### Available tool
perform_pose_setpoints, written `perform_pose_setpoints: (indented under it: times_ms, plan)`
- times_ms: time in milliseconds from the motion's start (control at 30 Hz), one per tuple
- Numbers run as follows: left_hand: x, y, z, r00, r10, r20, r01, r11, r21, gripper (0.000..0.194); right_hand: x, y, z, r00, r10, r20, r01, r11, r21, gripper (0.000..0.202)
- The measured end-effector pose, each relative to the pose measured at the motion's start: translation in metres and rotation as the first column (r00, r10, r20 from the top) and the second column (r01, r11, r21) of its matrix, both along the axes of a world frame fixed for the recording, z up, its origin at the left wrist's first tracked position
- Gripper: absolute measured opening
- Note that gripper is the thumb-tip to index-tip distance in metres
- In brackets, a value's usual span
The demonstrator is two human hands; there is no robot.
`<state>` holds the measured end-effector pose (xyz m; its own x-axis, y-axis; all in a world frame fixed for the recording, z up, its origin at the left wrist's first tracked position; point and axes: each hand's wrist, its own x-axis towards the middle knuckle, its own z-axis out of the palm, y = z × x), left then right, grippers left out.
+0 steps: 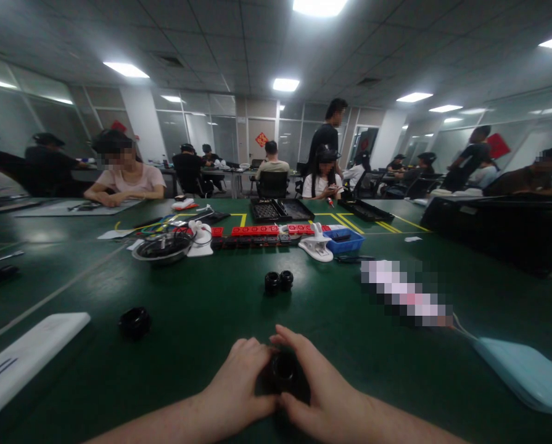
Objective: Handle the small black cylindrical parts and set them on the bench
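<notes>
At the near edge of the table, a glossy black ring-shaped part (284, 368) sits between my two hands. My left hand (242, 377) curls around its left side, fingers on the far side and thumb on the near side. Around the right side bends my right hand (319, 374), its fingers reaching over the far rim and its thumb close to the left thumb. A dark piece below the ring is mostly in shadow. Farther out stand two similar black rings, a larger one (272, 282) touching a smaller one (287, 280). Another black ring (135, 322) lies to the left.
A white slab (30, 364) lies at left, a light-blue pouch (525, 370) at right. Across the green table (201, 308) stand a metal bowl (162, 253), red and black strips (255, 230), a white clip (316, 246) and a blue bin (345, 242). People sit beyond.
</notes>
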<state>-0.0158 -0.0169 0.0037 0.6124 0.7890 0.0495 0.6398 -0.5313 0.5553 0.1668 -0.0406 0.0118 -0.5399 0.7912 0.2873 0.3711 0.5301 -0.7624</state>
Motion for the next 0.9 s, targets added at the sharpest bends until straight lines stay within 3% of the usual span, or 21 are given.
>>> perform_pose_setpoints:
  times_ms: [233,367,467,700,900]
  plan:
    - [0.0007,0.0002,0.0033,0.999,-0.032,0.017,0.033,0.999,-0.009,0.028,-0.0028,0.0019,-0.0021,0.985,-0.168,0.037,0.171,0.978,-0.118,0.075]
    - [0.0002,0.0001,0.0042,1.0,-0.011,-0.006,0.01,1.0,-0.023,0.036,-0.0015,-0.0001,-0.0033,0.997,-0.075,0.002,0.075,0.996,-0.054,0.069]
    - [0.0005,0.0005,0.0037,1.0,-0.001,-0.031,0.0,1.0,-0.017,0.028,-0.0008,-0.0018,-0.0002,1.0,-0.02,-0.002,0.02,1.0,-0.022,0.073]
    - [-0.0002,0.0006,0.0016,0.999,-0.037,-0.004,0.037,0.999,-0.004,0.032,-0.0047,-0.0003,0.0013,0.987,-0.142,0.076,0.15,0.983,-0.103,0.073]
    - [0.0004,-0.001,0.0045,0.999,-0.008,-0.048,0.006,1.0,-0.03,0.035,-0.0016,-0.0028,0.0009,0.998,-0.052,0.035,0.052,0.999,-0.002,0.065]
